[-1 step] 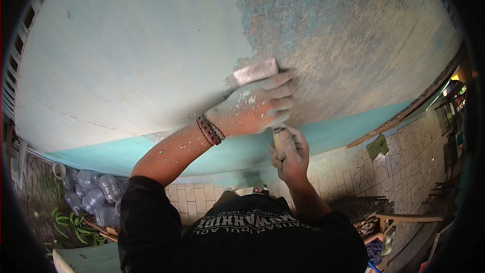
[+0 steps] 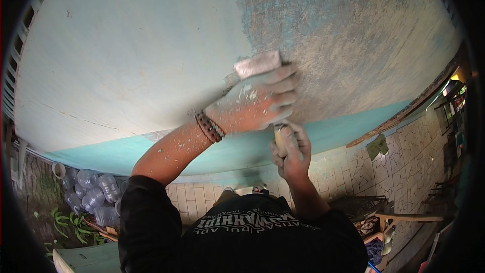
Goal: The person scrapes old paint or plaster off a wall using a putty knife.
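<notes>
A flat rectangular grey sanding block [image 2: 257, 64], dusted pale, lies pressed against the pale blue painted wall [image 2: 126, 60], right where smooth paint gives way to a rough, scraped grey-and-teal patch [image 2: 343, 35]. The left hand [image 2: 257, 103], speckled with paint dust, is spread flat over the block's lower edge, fingers together and extended; a dark beaded bracelet [image 2: 208, 126] circles its wrist. Just below it, the right hand [image 2: 290, 149] is closed around a yellowish tool handle [image 2: 279, 139]; the tool's working end is hidden. A turquoise band [image 2: 151, 149] runs along the wall's lower edge. Clear plastic water jugs [image 2: 88, 192] sit piled on the ground at lower left.
</notes>
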{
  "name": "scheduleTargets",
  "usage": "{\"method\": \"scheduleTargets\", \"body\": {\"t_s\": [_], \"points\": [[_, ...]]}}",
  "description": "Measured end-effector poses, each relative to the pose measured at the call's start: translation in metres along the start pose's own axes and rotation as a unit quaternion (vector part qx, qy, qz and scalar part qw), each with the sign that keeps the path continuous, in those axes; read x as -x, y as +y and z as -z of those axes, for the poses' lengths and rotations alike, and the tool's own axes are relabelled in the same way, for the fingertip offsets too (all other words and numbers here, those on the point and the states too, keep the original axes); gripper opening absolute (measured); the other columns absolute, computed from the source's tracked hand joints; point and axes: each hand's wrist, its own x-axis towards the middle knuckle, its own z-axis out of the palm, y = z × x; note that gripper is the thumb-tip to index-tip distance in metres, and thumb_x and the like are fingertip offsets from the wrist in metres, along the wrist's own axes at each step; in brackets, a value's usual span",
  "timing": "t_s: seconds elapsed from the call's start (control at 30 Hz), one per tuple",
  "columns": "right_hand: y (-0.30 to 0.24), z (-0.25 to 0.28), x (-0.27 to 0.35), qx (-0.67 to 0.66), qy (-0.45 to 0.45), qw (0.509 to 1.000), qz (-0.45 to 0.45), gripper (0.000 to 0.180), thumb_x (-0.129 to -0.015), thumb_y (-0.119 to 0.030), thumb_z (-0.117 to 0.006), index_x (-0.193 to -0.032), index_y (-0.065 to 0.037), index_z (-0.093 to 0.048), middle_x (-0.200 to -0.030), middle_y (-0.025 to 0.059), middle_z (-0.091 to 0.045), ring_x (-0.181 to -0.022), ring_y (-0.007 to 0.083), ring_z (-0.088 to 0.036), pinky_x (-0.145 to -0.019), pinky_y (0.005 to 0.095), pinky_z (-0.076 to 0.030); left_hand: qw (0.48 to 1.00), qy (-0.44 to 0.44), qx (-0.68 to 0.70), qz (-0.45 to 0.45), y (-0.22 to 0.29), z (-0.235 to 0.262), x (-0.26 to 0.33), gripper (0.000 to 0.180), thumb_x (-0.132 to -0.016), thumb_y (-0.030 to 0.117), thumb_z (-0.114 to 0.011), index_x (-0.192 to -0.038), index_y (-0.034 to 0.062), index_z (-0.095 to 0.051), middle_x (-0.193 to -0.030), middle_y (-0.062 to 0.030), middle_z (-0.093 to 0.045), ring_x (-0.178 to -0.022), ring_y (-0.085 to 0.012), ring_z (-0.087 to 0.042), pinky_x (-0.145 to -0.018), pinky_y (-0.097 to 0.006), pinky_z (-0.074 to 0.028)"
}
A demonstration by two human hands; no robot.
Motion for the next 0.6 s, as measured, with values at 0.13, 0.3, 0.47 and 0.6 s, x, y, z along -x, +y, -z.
{"method": "scheduleTargets", "body": {"t_s": [0.13,0.3,0.47,0.6], "points": [[-0.011,-0.003,-0.006,0.014,0.019,1.0,0.02,0.025,-0.096,-0.018,-0.049,-0.115,-0.002,-0.052,-0.073,0.0047,-0.053,-0.048,0.0059,-0.041,-0.036,0.0188,-0.028,1.0,0.013,-0.023,-0.002,-0.002,0.007,-0.005,0.016,-0.071,0.021,-0.066,-0.084,0.0127,-0.066,-0.117,-0.002,-0.059,-0.131,-0.0271,-0.037,-0.108,-0.039,-0.034],[-0.008,-0.008,-0.005,-0.017,0.036,0.999,-0.008,0.025,-0.096,-0.018,-0.049,-0.116,-0.002,-0.051,-0.074,0.0038,-0.053,-0.048,0.0056,-0.042,-0.036,0.018,-0.028,0.998,0.059,0.011,0.016,-0.005,-0.007,-0.002,0.01,-0.071,0.02,-0.066,-0.079,0.0128,-0.066,-0.118,-0.0021,-0.059,-0.131,-0.0273,-0.038,-0.109,-0.039,-0.034],[-0.023,-0.024,-0.012,-0.015,0.052,0.998,0.035,0.025,-0.096,-0.019,-0.05,-0.115,-0.003,-0.052,-0.074,0.0028,-0.053,-0.048,0.0043,-0.042,-0.036,0.017,-0.027,0.998,0.053,-0.014,0.007,-0.016,0.008,-0.012,0.009,-0.071,0.019,-0.066,-0.077,0.0128,-0.066,-0.116,-0.0023,-0.06,-0.13,-0.0262,-0.038,-0.11,-0.039,-0.032],[-0.01,0.005,0.001,0.079,0.066,0.995,-0.006,0.024,-0.096,-0.019,-0.051,-0.113,-0.003,-0.054,-0.07,0.0011,-0.051,-0.048,0.0023,-0.04,-0.038,0.0168,-0.028,0.998,0.044,0.047,-0.001,0.003,-0.019,-0.006,0.017,-0.065,0.021,-0.069,-0.079,0.0105,-0.065,-0.115,-0.0039,-0.059,-0.127,-0.0291,-0.041,-0.109,-0.039,-0.032]]}}
